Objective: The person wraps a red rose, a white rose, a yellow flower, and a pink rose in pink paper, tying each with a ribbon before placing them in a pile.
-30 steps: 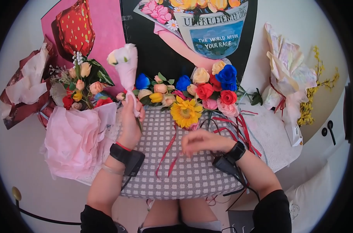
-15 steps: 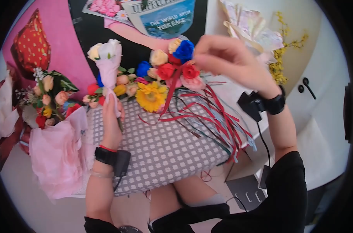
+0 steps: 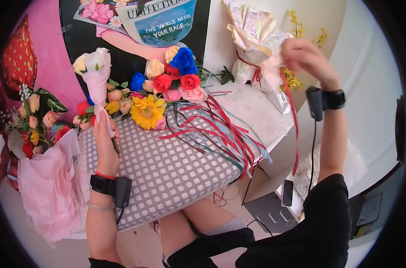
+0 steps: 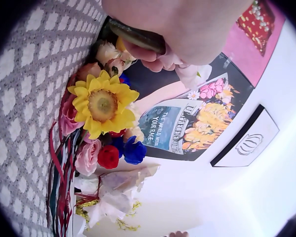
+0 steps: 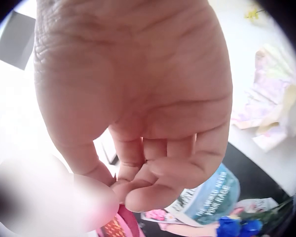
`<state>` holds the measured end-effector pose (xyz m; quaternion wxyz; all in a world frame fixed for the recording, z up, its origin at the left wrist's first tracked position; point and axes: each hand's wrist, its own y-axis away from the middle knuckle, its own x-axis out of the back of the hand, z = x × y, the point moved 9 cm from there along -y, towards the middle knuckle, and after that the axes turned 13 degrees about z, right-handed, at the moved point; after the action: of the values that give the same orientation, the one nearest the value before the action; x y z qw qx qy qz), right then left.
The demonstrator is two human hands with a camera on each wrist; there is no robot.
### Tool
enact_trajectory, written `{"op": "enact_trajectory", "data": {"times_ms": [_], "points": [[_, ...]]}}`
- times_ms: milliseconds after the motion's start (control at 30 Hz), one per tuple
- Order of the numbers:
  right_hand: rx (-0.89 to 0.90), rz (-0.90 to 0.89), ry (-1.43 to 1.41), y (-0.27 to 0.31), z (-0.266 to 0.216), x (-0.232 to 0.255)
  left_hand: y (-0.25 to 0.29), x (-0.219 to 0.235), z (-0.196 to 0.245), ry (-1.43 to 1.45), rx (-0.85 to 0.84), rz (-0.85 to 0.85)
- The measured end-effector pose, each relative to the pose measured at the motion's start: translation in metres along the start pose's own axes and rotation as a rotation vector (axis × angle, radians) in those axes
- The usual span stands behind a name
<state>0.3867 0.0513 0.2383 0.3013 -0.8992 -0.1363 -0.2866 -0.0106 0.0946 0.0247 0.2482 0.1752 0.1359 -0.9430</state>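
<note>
My left hand (image 3: 105, 140) grips the wrapped lower end of a small bouquet (image 3: 98, 76), held upright with pale roses in pink paper. Its green stems (image 4: 138, 38) stick out below the fist in the left wrist view. Up at the right, my right hand (image 3: 309, 60) is raised with thumb and fingertips pinched together on a red ribbon (image 3: 296, 125), which hangs down past the table's right end. In the right wrist view the curled fingers (image 5: 160, 182) meet the thumb. A bundle of red, grey and green ribbons (image 3: 225, 134) lies on the table's right part.
Loose artificial flowers, including a sunflower (image 3: 148, 111) and blue roses (image 3: 183, 58), line the table's back. Pink wrapping sheets (image 3: 46, 187) lie at left beside another flower bunch (image 3: 35, 118). A paper-wrapped bouquet (image 3: 256, 40) stands at back right. A checked cushion (image 3: 162, 174) covers the front.
My right hand has moved from over the cushion, past the ribbon bundle, up and right, drawing out one red ribbon. The head view has turned right. My left hand still holds the bouquet.
</note>
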Motion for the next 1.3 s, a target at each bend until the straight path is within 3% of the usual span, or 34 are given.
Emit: {"op": "enact_trajectory", "data": {"times_ms": [233, 300, 367, 400, 433, 500, 567, 633, 667, 700, 767, 867, 1033, 1100, 1167, 1233, 1300], "points": [[-0.445, 0.008, 0.245, -0.045, 0.162, -0.059, 0.004, -0.004, 0.001, -0.001, 0.014, -0.004], [-0.509, 0.118, 0.239, -0.054, 0.218, -0.075, 0.004, -0.003, 0.000, -0.002, 0.025, 0.010], [-0.470, 0.112, 0.521, -0.070, 0.245, -0.094, 0.005, -0.003, 0.003, 0.000, 0.018, 0.019], [-0.150, 0.407, 0.710, -0.078, 0.219, -0.094, 0.005, -0.005, 0.002, 0.009, 0.012, -0.006], [0.018, 0.555, 0.688, -0.081, 0.180, -0.107, 0.005, -0.006, 0.002, 0.017, 0.007, -0.027], [0.045, 0.524, 0.522, -0.081, 0.097, -0.145, 0.007, -0.007, 0.001, 0.006, 0.006, -0.019], [0.184, 0.347, 0.133, -0.082, 0.057, -0.197, 0.009, -0.009, -0.011, -0.002, 0.080, -0.063], [0.189, 0.154, -0.014, -0.076, 0.047, -0.249, 0.013, -0.014, -0.023, 0.019, 0.131, -0.133], [0.072, 0.030, -0.113, -0.072, 0.056, -0.276, 0.017, -0.019, -0.025, 0.002, 0.150, -0.213], [0.084, -0.015, -0.232, -0.068, 0.055, -0.294, 0.020, -0.023, -0.023, -0.023, 0.115, -0.250], [-0.249, -0.249, -0.578, -0.052, 0.081, -0.333, 0.028, -0.028, -0.018, -0.102, 0.105, -0.260], [-0.224, -0.347, -0.827, -0.052, 0.082, -0.338, 0.033, -0.035, -0.016, -0.176, 0.062, -0.306], [-0.280, -0.256, -0.936, -0.048, 0.089, -0.324, 0.047, -0.040, 0.000, -0.282, -0.016, -0.255], [-0.229, -0.222, -0.932, -0.046, 0.082, -0.317, 0.051, -0.046, 0.019, -0.458, -0.422, -0.303], [-0.243, -0.239, -0.942, -0.045, 0.080, -0.315, 0.053, -0.047, 0.019, -0.486, -0.416, -0.310], [-0.203, -0.239, -0.928, -0.044, 0.074, -0.311, 0.057, -0.050, 0.017, -0.686, -0.567, -0.325], [-0.218, -0.160, -0.900, -0.044, 0.073, -0.308, 0.059, -0.053, 0.013, -0.749, -0.514, -0.353]]}}
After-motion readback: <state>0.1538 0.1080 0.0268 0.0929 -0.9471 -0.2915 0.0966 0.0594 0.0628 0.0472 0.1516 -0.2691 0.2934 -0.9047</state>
